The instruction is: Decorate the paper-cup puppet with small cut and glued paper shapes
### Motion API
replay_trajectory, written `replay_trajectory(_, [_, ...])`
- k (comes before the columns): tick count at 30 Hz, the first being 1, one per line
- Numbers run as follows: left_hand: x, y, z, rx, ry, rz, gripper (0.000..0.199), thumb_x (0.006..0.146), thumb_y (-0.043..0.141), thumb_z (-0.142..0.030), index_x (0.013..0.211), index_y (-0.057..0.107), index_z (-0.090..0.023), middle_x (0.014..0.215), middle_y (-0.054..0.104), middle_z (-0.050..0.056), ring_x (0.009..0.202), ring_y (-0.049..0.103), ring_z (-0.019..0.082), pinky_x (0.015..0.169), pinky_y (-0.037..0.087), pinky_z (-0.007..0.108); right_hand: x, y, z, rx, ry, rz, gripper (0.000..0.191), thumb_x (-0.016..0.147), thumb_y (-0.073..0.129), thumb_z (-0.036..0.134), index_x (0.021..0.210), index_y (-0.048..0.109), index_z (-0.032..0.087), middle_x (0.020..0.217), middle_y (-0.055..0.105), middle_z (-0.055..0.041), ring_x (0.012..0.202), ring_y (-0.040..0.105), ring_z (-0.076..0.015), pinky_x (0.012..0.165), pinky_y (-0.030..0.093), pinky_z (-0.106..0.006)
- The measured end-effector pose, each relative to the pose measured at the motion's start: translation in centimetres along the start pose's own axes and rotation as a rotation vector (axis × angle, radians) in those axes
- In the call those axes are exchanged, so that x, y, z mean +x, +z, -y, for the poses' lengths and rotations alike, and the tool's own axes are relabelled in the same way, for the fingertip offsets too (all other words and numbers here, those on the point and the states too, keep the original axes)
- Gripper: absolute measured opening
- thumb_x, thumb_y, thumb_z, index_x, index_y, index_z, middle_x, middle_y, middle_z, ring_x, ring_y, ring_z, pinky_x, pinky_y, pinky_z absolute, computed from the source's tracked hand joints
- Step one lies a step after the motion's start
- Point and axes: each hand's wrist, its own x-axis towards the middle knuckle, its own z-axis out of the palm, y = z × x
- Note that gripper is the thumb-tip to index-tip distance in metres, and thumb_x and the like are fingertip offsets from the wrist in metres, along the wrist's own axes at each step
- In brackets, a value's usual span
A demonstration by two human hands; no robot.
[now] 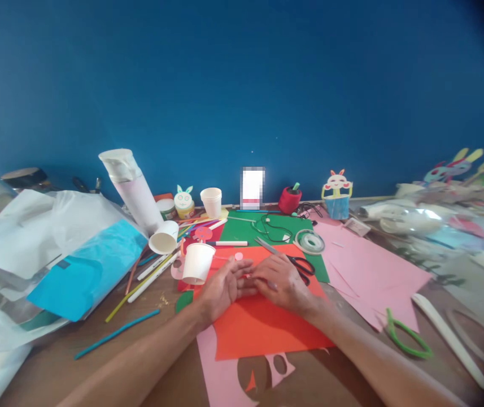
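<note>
Over an orange paper sheet (267, 333), my two hands meet at the fingertips. My left hand (227, 285) is turned partly palm up with its fingers curled inward. My right hand (282, 280) comes from the other side, fingers bent down and pinched together against the left fingers. A small reddish bit shows between them, too small to name. Just left of my left hand stands a white paper cup (198, 264), slightly tilted, with a red paper face (203, 233) behind its rim. Black-handled scissors (301, 267) lie beyond my right hand, partly covered by it.
A roll of clear tape (309, 241) rests on green paper (242, 229). Pink sheets (373, 271) and a green pipe cleaner (409, 339) lie right. On the left are markers (151, 280), a tipped paper cup (164, 237) and plastic bags (55, 226). A blue wall (242, 85) rises behind.
</note>
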Motion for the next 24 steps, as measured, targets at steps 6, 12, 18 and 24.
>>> replay_trajectory(6, [-0.5,0.7,0.1,0.161,0.026,-0.061,0.033,0.075,0.053,-0.026,0.107,0.052,-0.015,0.108,0.054,0.013,0.085,0.059,0.021,0.066,0.049,0.033,0.0,0.7,-0.1,0.183,0.182,-0.023,0.011,0.079,0.047,0.018,0.078,0.058,0.019,0.074,0.061,-0.0025,0.071,0.053,-0.0148,0.071,0.039,-0.031])
replay_trajectory(12, [-0.8,1.4,-0.6,0.46,0.08,-0.125,0.039,0.074,0.053,-0.034,0.109,0.048,-0.018,0.102,0.057,0.012,0.076,0.061,0.02,0.049,0.047,0.024,0.4,0.2,0.2,0.491,0.438,-0.04,0.016,0.082,0.042,0.025,0.075,0.055,0.018,0.074,0.06,-0.0023,0.068,0.054,-0.0133,0.063,0.042,-0.025])
replay_trajectory(18, [-0.4,0.6,0.6,0.752,0.198,-0.22,0.025,0.076,0.046,-0.034,0.089,0.055,-0.014,0.053,0.058,0.002,0.042,0.051,0.011,0.04,0.037,0.02,0.6,0.1,0.2,0.663,0.585,-0.083,0.014,0.08,0.043,0.028,0.078,0.053,0.018,0.073,0.058,-0.0015,0.066,0.054,-0.0136,0.061,0.043,-0.026])
replay_trajectory(24, [-0.6,0.4,1.6,0.969,0.266,-0.067,0.015,0.074,0.046,-0.022,0.078,0.06,-0.015,0.063,0.057,0.001,0.057,0.052,0.012,0.054,0.037,0.023,1.9,0.3,-0.1,0.714,0.672,-0.062,0.015,0.077,0.045,0.029,0.073,0.054,0.018,0.088,0.06,-0.0037,0.072,0.054,-0.0137,0.063,0.043,-0.026])
